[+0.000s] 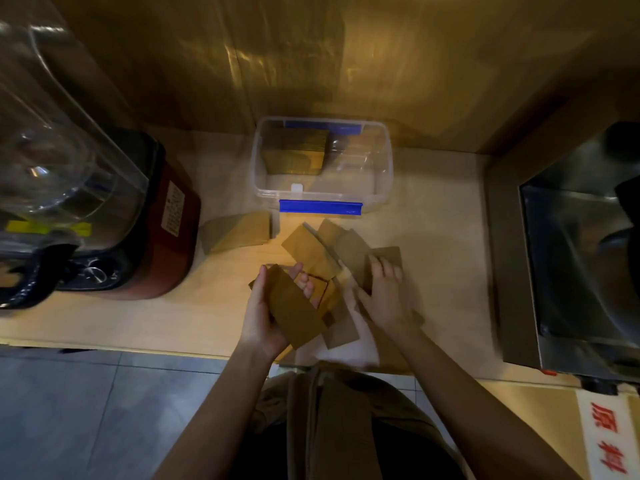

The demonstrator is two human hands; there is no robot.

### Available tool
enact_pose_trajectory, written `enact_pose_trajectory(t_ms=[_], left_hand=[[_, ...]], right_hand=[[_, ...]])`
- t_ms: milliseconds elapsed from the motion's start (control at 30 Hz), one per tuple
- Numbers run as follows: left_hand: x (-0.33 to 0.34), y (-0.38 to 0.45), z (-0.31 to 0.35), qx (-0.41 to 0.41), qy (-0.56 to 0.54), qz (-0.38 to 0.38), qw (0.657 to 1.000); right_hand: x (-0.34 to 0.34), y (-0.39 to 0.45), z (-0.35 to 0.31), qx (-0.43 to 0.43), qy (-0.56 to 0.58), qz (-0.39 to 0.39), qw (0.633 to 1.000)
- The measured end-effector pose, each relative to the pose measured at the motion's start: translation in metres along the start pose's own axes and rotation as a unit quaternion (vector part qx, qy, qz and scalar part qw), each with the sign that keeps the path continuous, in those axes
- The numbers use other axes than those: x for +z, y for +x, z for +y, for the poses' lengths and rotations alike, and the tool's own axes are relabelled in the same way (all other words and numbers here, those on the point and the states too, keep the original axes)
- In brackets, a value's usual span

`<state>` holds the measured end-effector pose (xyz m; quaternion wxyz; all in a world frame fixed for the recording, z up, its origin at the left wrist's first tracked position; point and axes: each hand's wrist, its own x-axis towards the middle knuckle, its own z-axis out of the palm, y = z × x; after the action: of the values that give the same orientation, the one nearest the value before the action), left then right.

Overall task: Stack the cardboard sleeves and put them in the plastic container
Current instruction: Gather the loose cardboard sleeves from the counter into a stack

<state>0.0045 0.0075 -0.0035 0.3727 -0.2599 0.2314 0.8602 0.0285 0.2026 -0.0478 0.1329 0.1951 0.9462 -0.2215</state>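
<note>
Box [604, 441] reads "原料"; left hand [263, 317] grips sleeves [294, 313].

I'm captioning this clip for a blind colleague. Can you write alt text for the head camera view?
A person's left hand holds a small stack of cardboard sleeves while the right hand reaches into loose sleeves on a counter. Behind them sits an open clear plastic container, sleeves already stacked in its left side.

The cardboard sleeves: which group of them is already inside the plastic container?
The neat stack in the plastic container's back-left corner. All others lie outside on the counter or in the left hand.
</note>
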Motion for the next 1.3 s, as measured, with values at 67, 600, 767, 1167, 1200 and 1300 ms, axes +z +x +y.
enact_pose_trajectory(t_ms=[67,600,767,1167,1200,1300], left_hand=[[0.001,-0.001,0.001,0.000,-0.013,0.018,1.000],[-0.011,-0.019,0.009,0.005,-0.037,0.059,0.998],[-0.016,-0.024,0.010,0.024,-0.034,0.065,0.997],[-0.022,-0.030,0.011,0.043,-0.041,0.079,0.995],[-0.023,-0.030,0.010,0.043,-0.043,0.079,0.995],[-0.024,-0.029,0.010,0.043,-0.051,0.083,0.994]], right_hand=[[0.003,0.000,0.001,-0.002,0.010,0.016,1.000],[0.007,0.009,-0.065,-0.056,0.102,0.049,0.992],[0.018,0.014,-0.078,-0.039,0.076,0.018,0.996],[0.023,0.018,-0.085,-0.014,-0.025,0.039,0.999],[0.023,0.018,-0.087,-0.011,-0.029,0.038,0.999],[0.023,0.017,-0.090,-0.007,-0.035,0.042,0.998]])
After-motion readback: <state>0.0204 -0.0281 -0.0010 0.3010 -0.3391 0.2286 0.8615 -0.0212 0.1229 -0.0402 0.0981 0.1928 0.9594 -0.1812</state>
